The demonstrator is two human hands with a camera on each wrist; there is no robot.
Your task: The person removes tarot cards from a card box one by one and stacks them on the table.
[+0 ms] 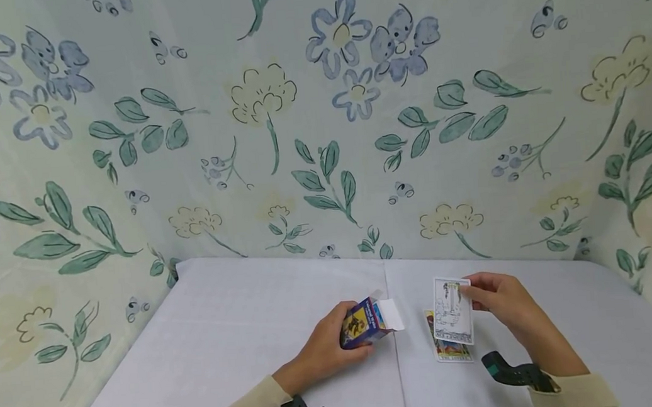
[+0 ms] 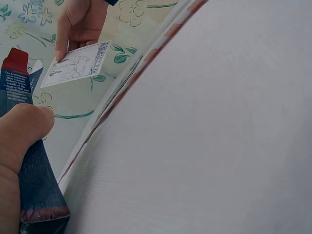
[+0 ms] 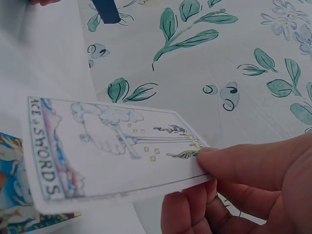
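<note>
My left hand (image 1: 326, 339) grips a dark blue card box (image 1: 363, 322) with a yellow picture on its face. The box's white end flap stands open toward the right, and in the left wrist view the thumb presses along the box's side (image 2: 41, 180). Between thumb and fingers, my right hand (image 1: 499, 295) pinches a tarot card (image 1: 453, 311) by its upper edge. "ACE of SWORDS" reads along the card's (image 3: 112, 151) lower border in the right wrist view. Below it, a colourful tarot card (image 1: 454, 351) lies face up on the table, partly covered from sight by the held one.
A white cloth covers the table (image 1: 226, 311), with a crease running front to back between the hands. Behind and at both sides hangs a curtain (image 1: 279, 188) printed with flowers and leaves. Each wrist carries a black camera mount (image 1: 514, 370).
</note>
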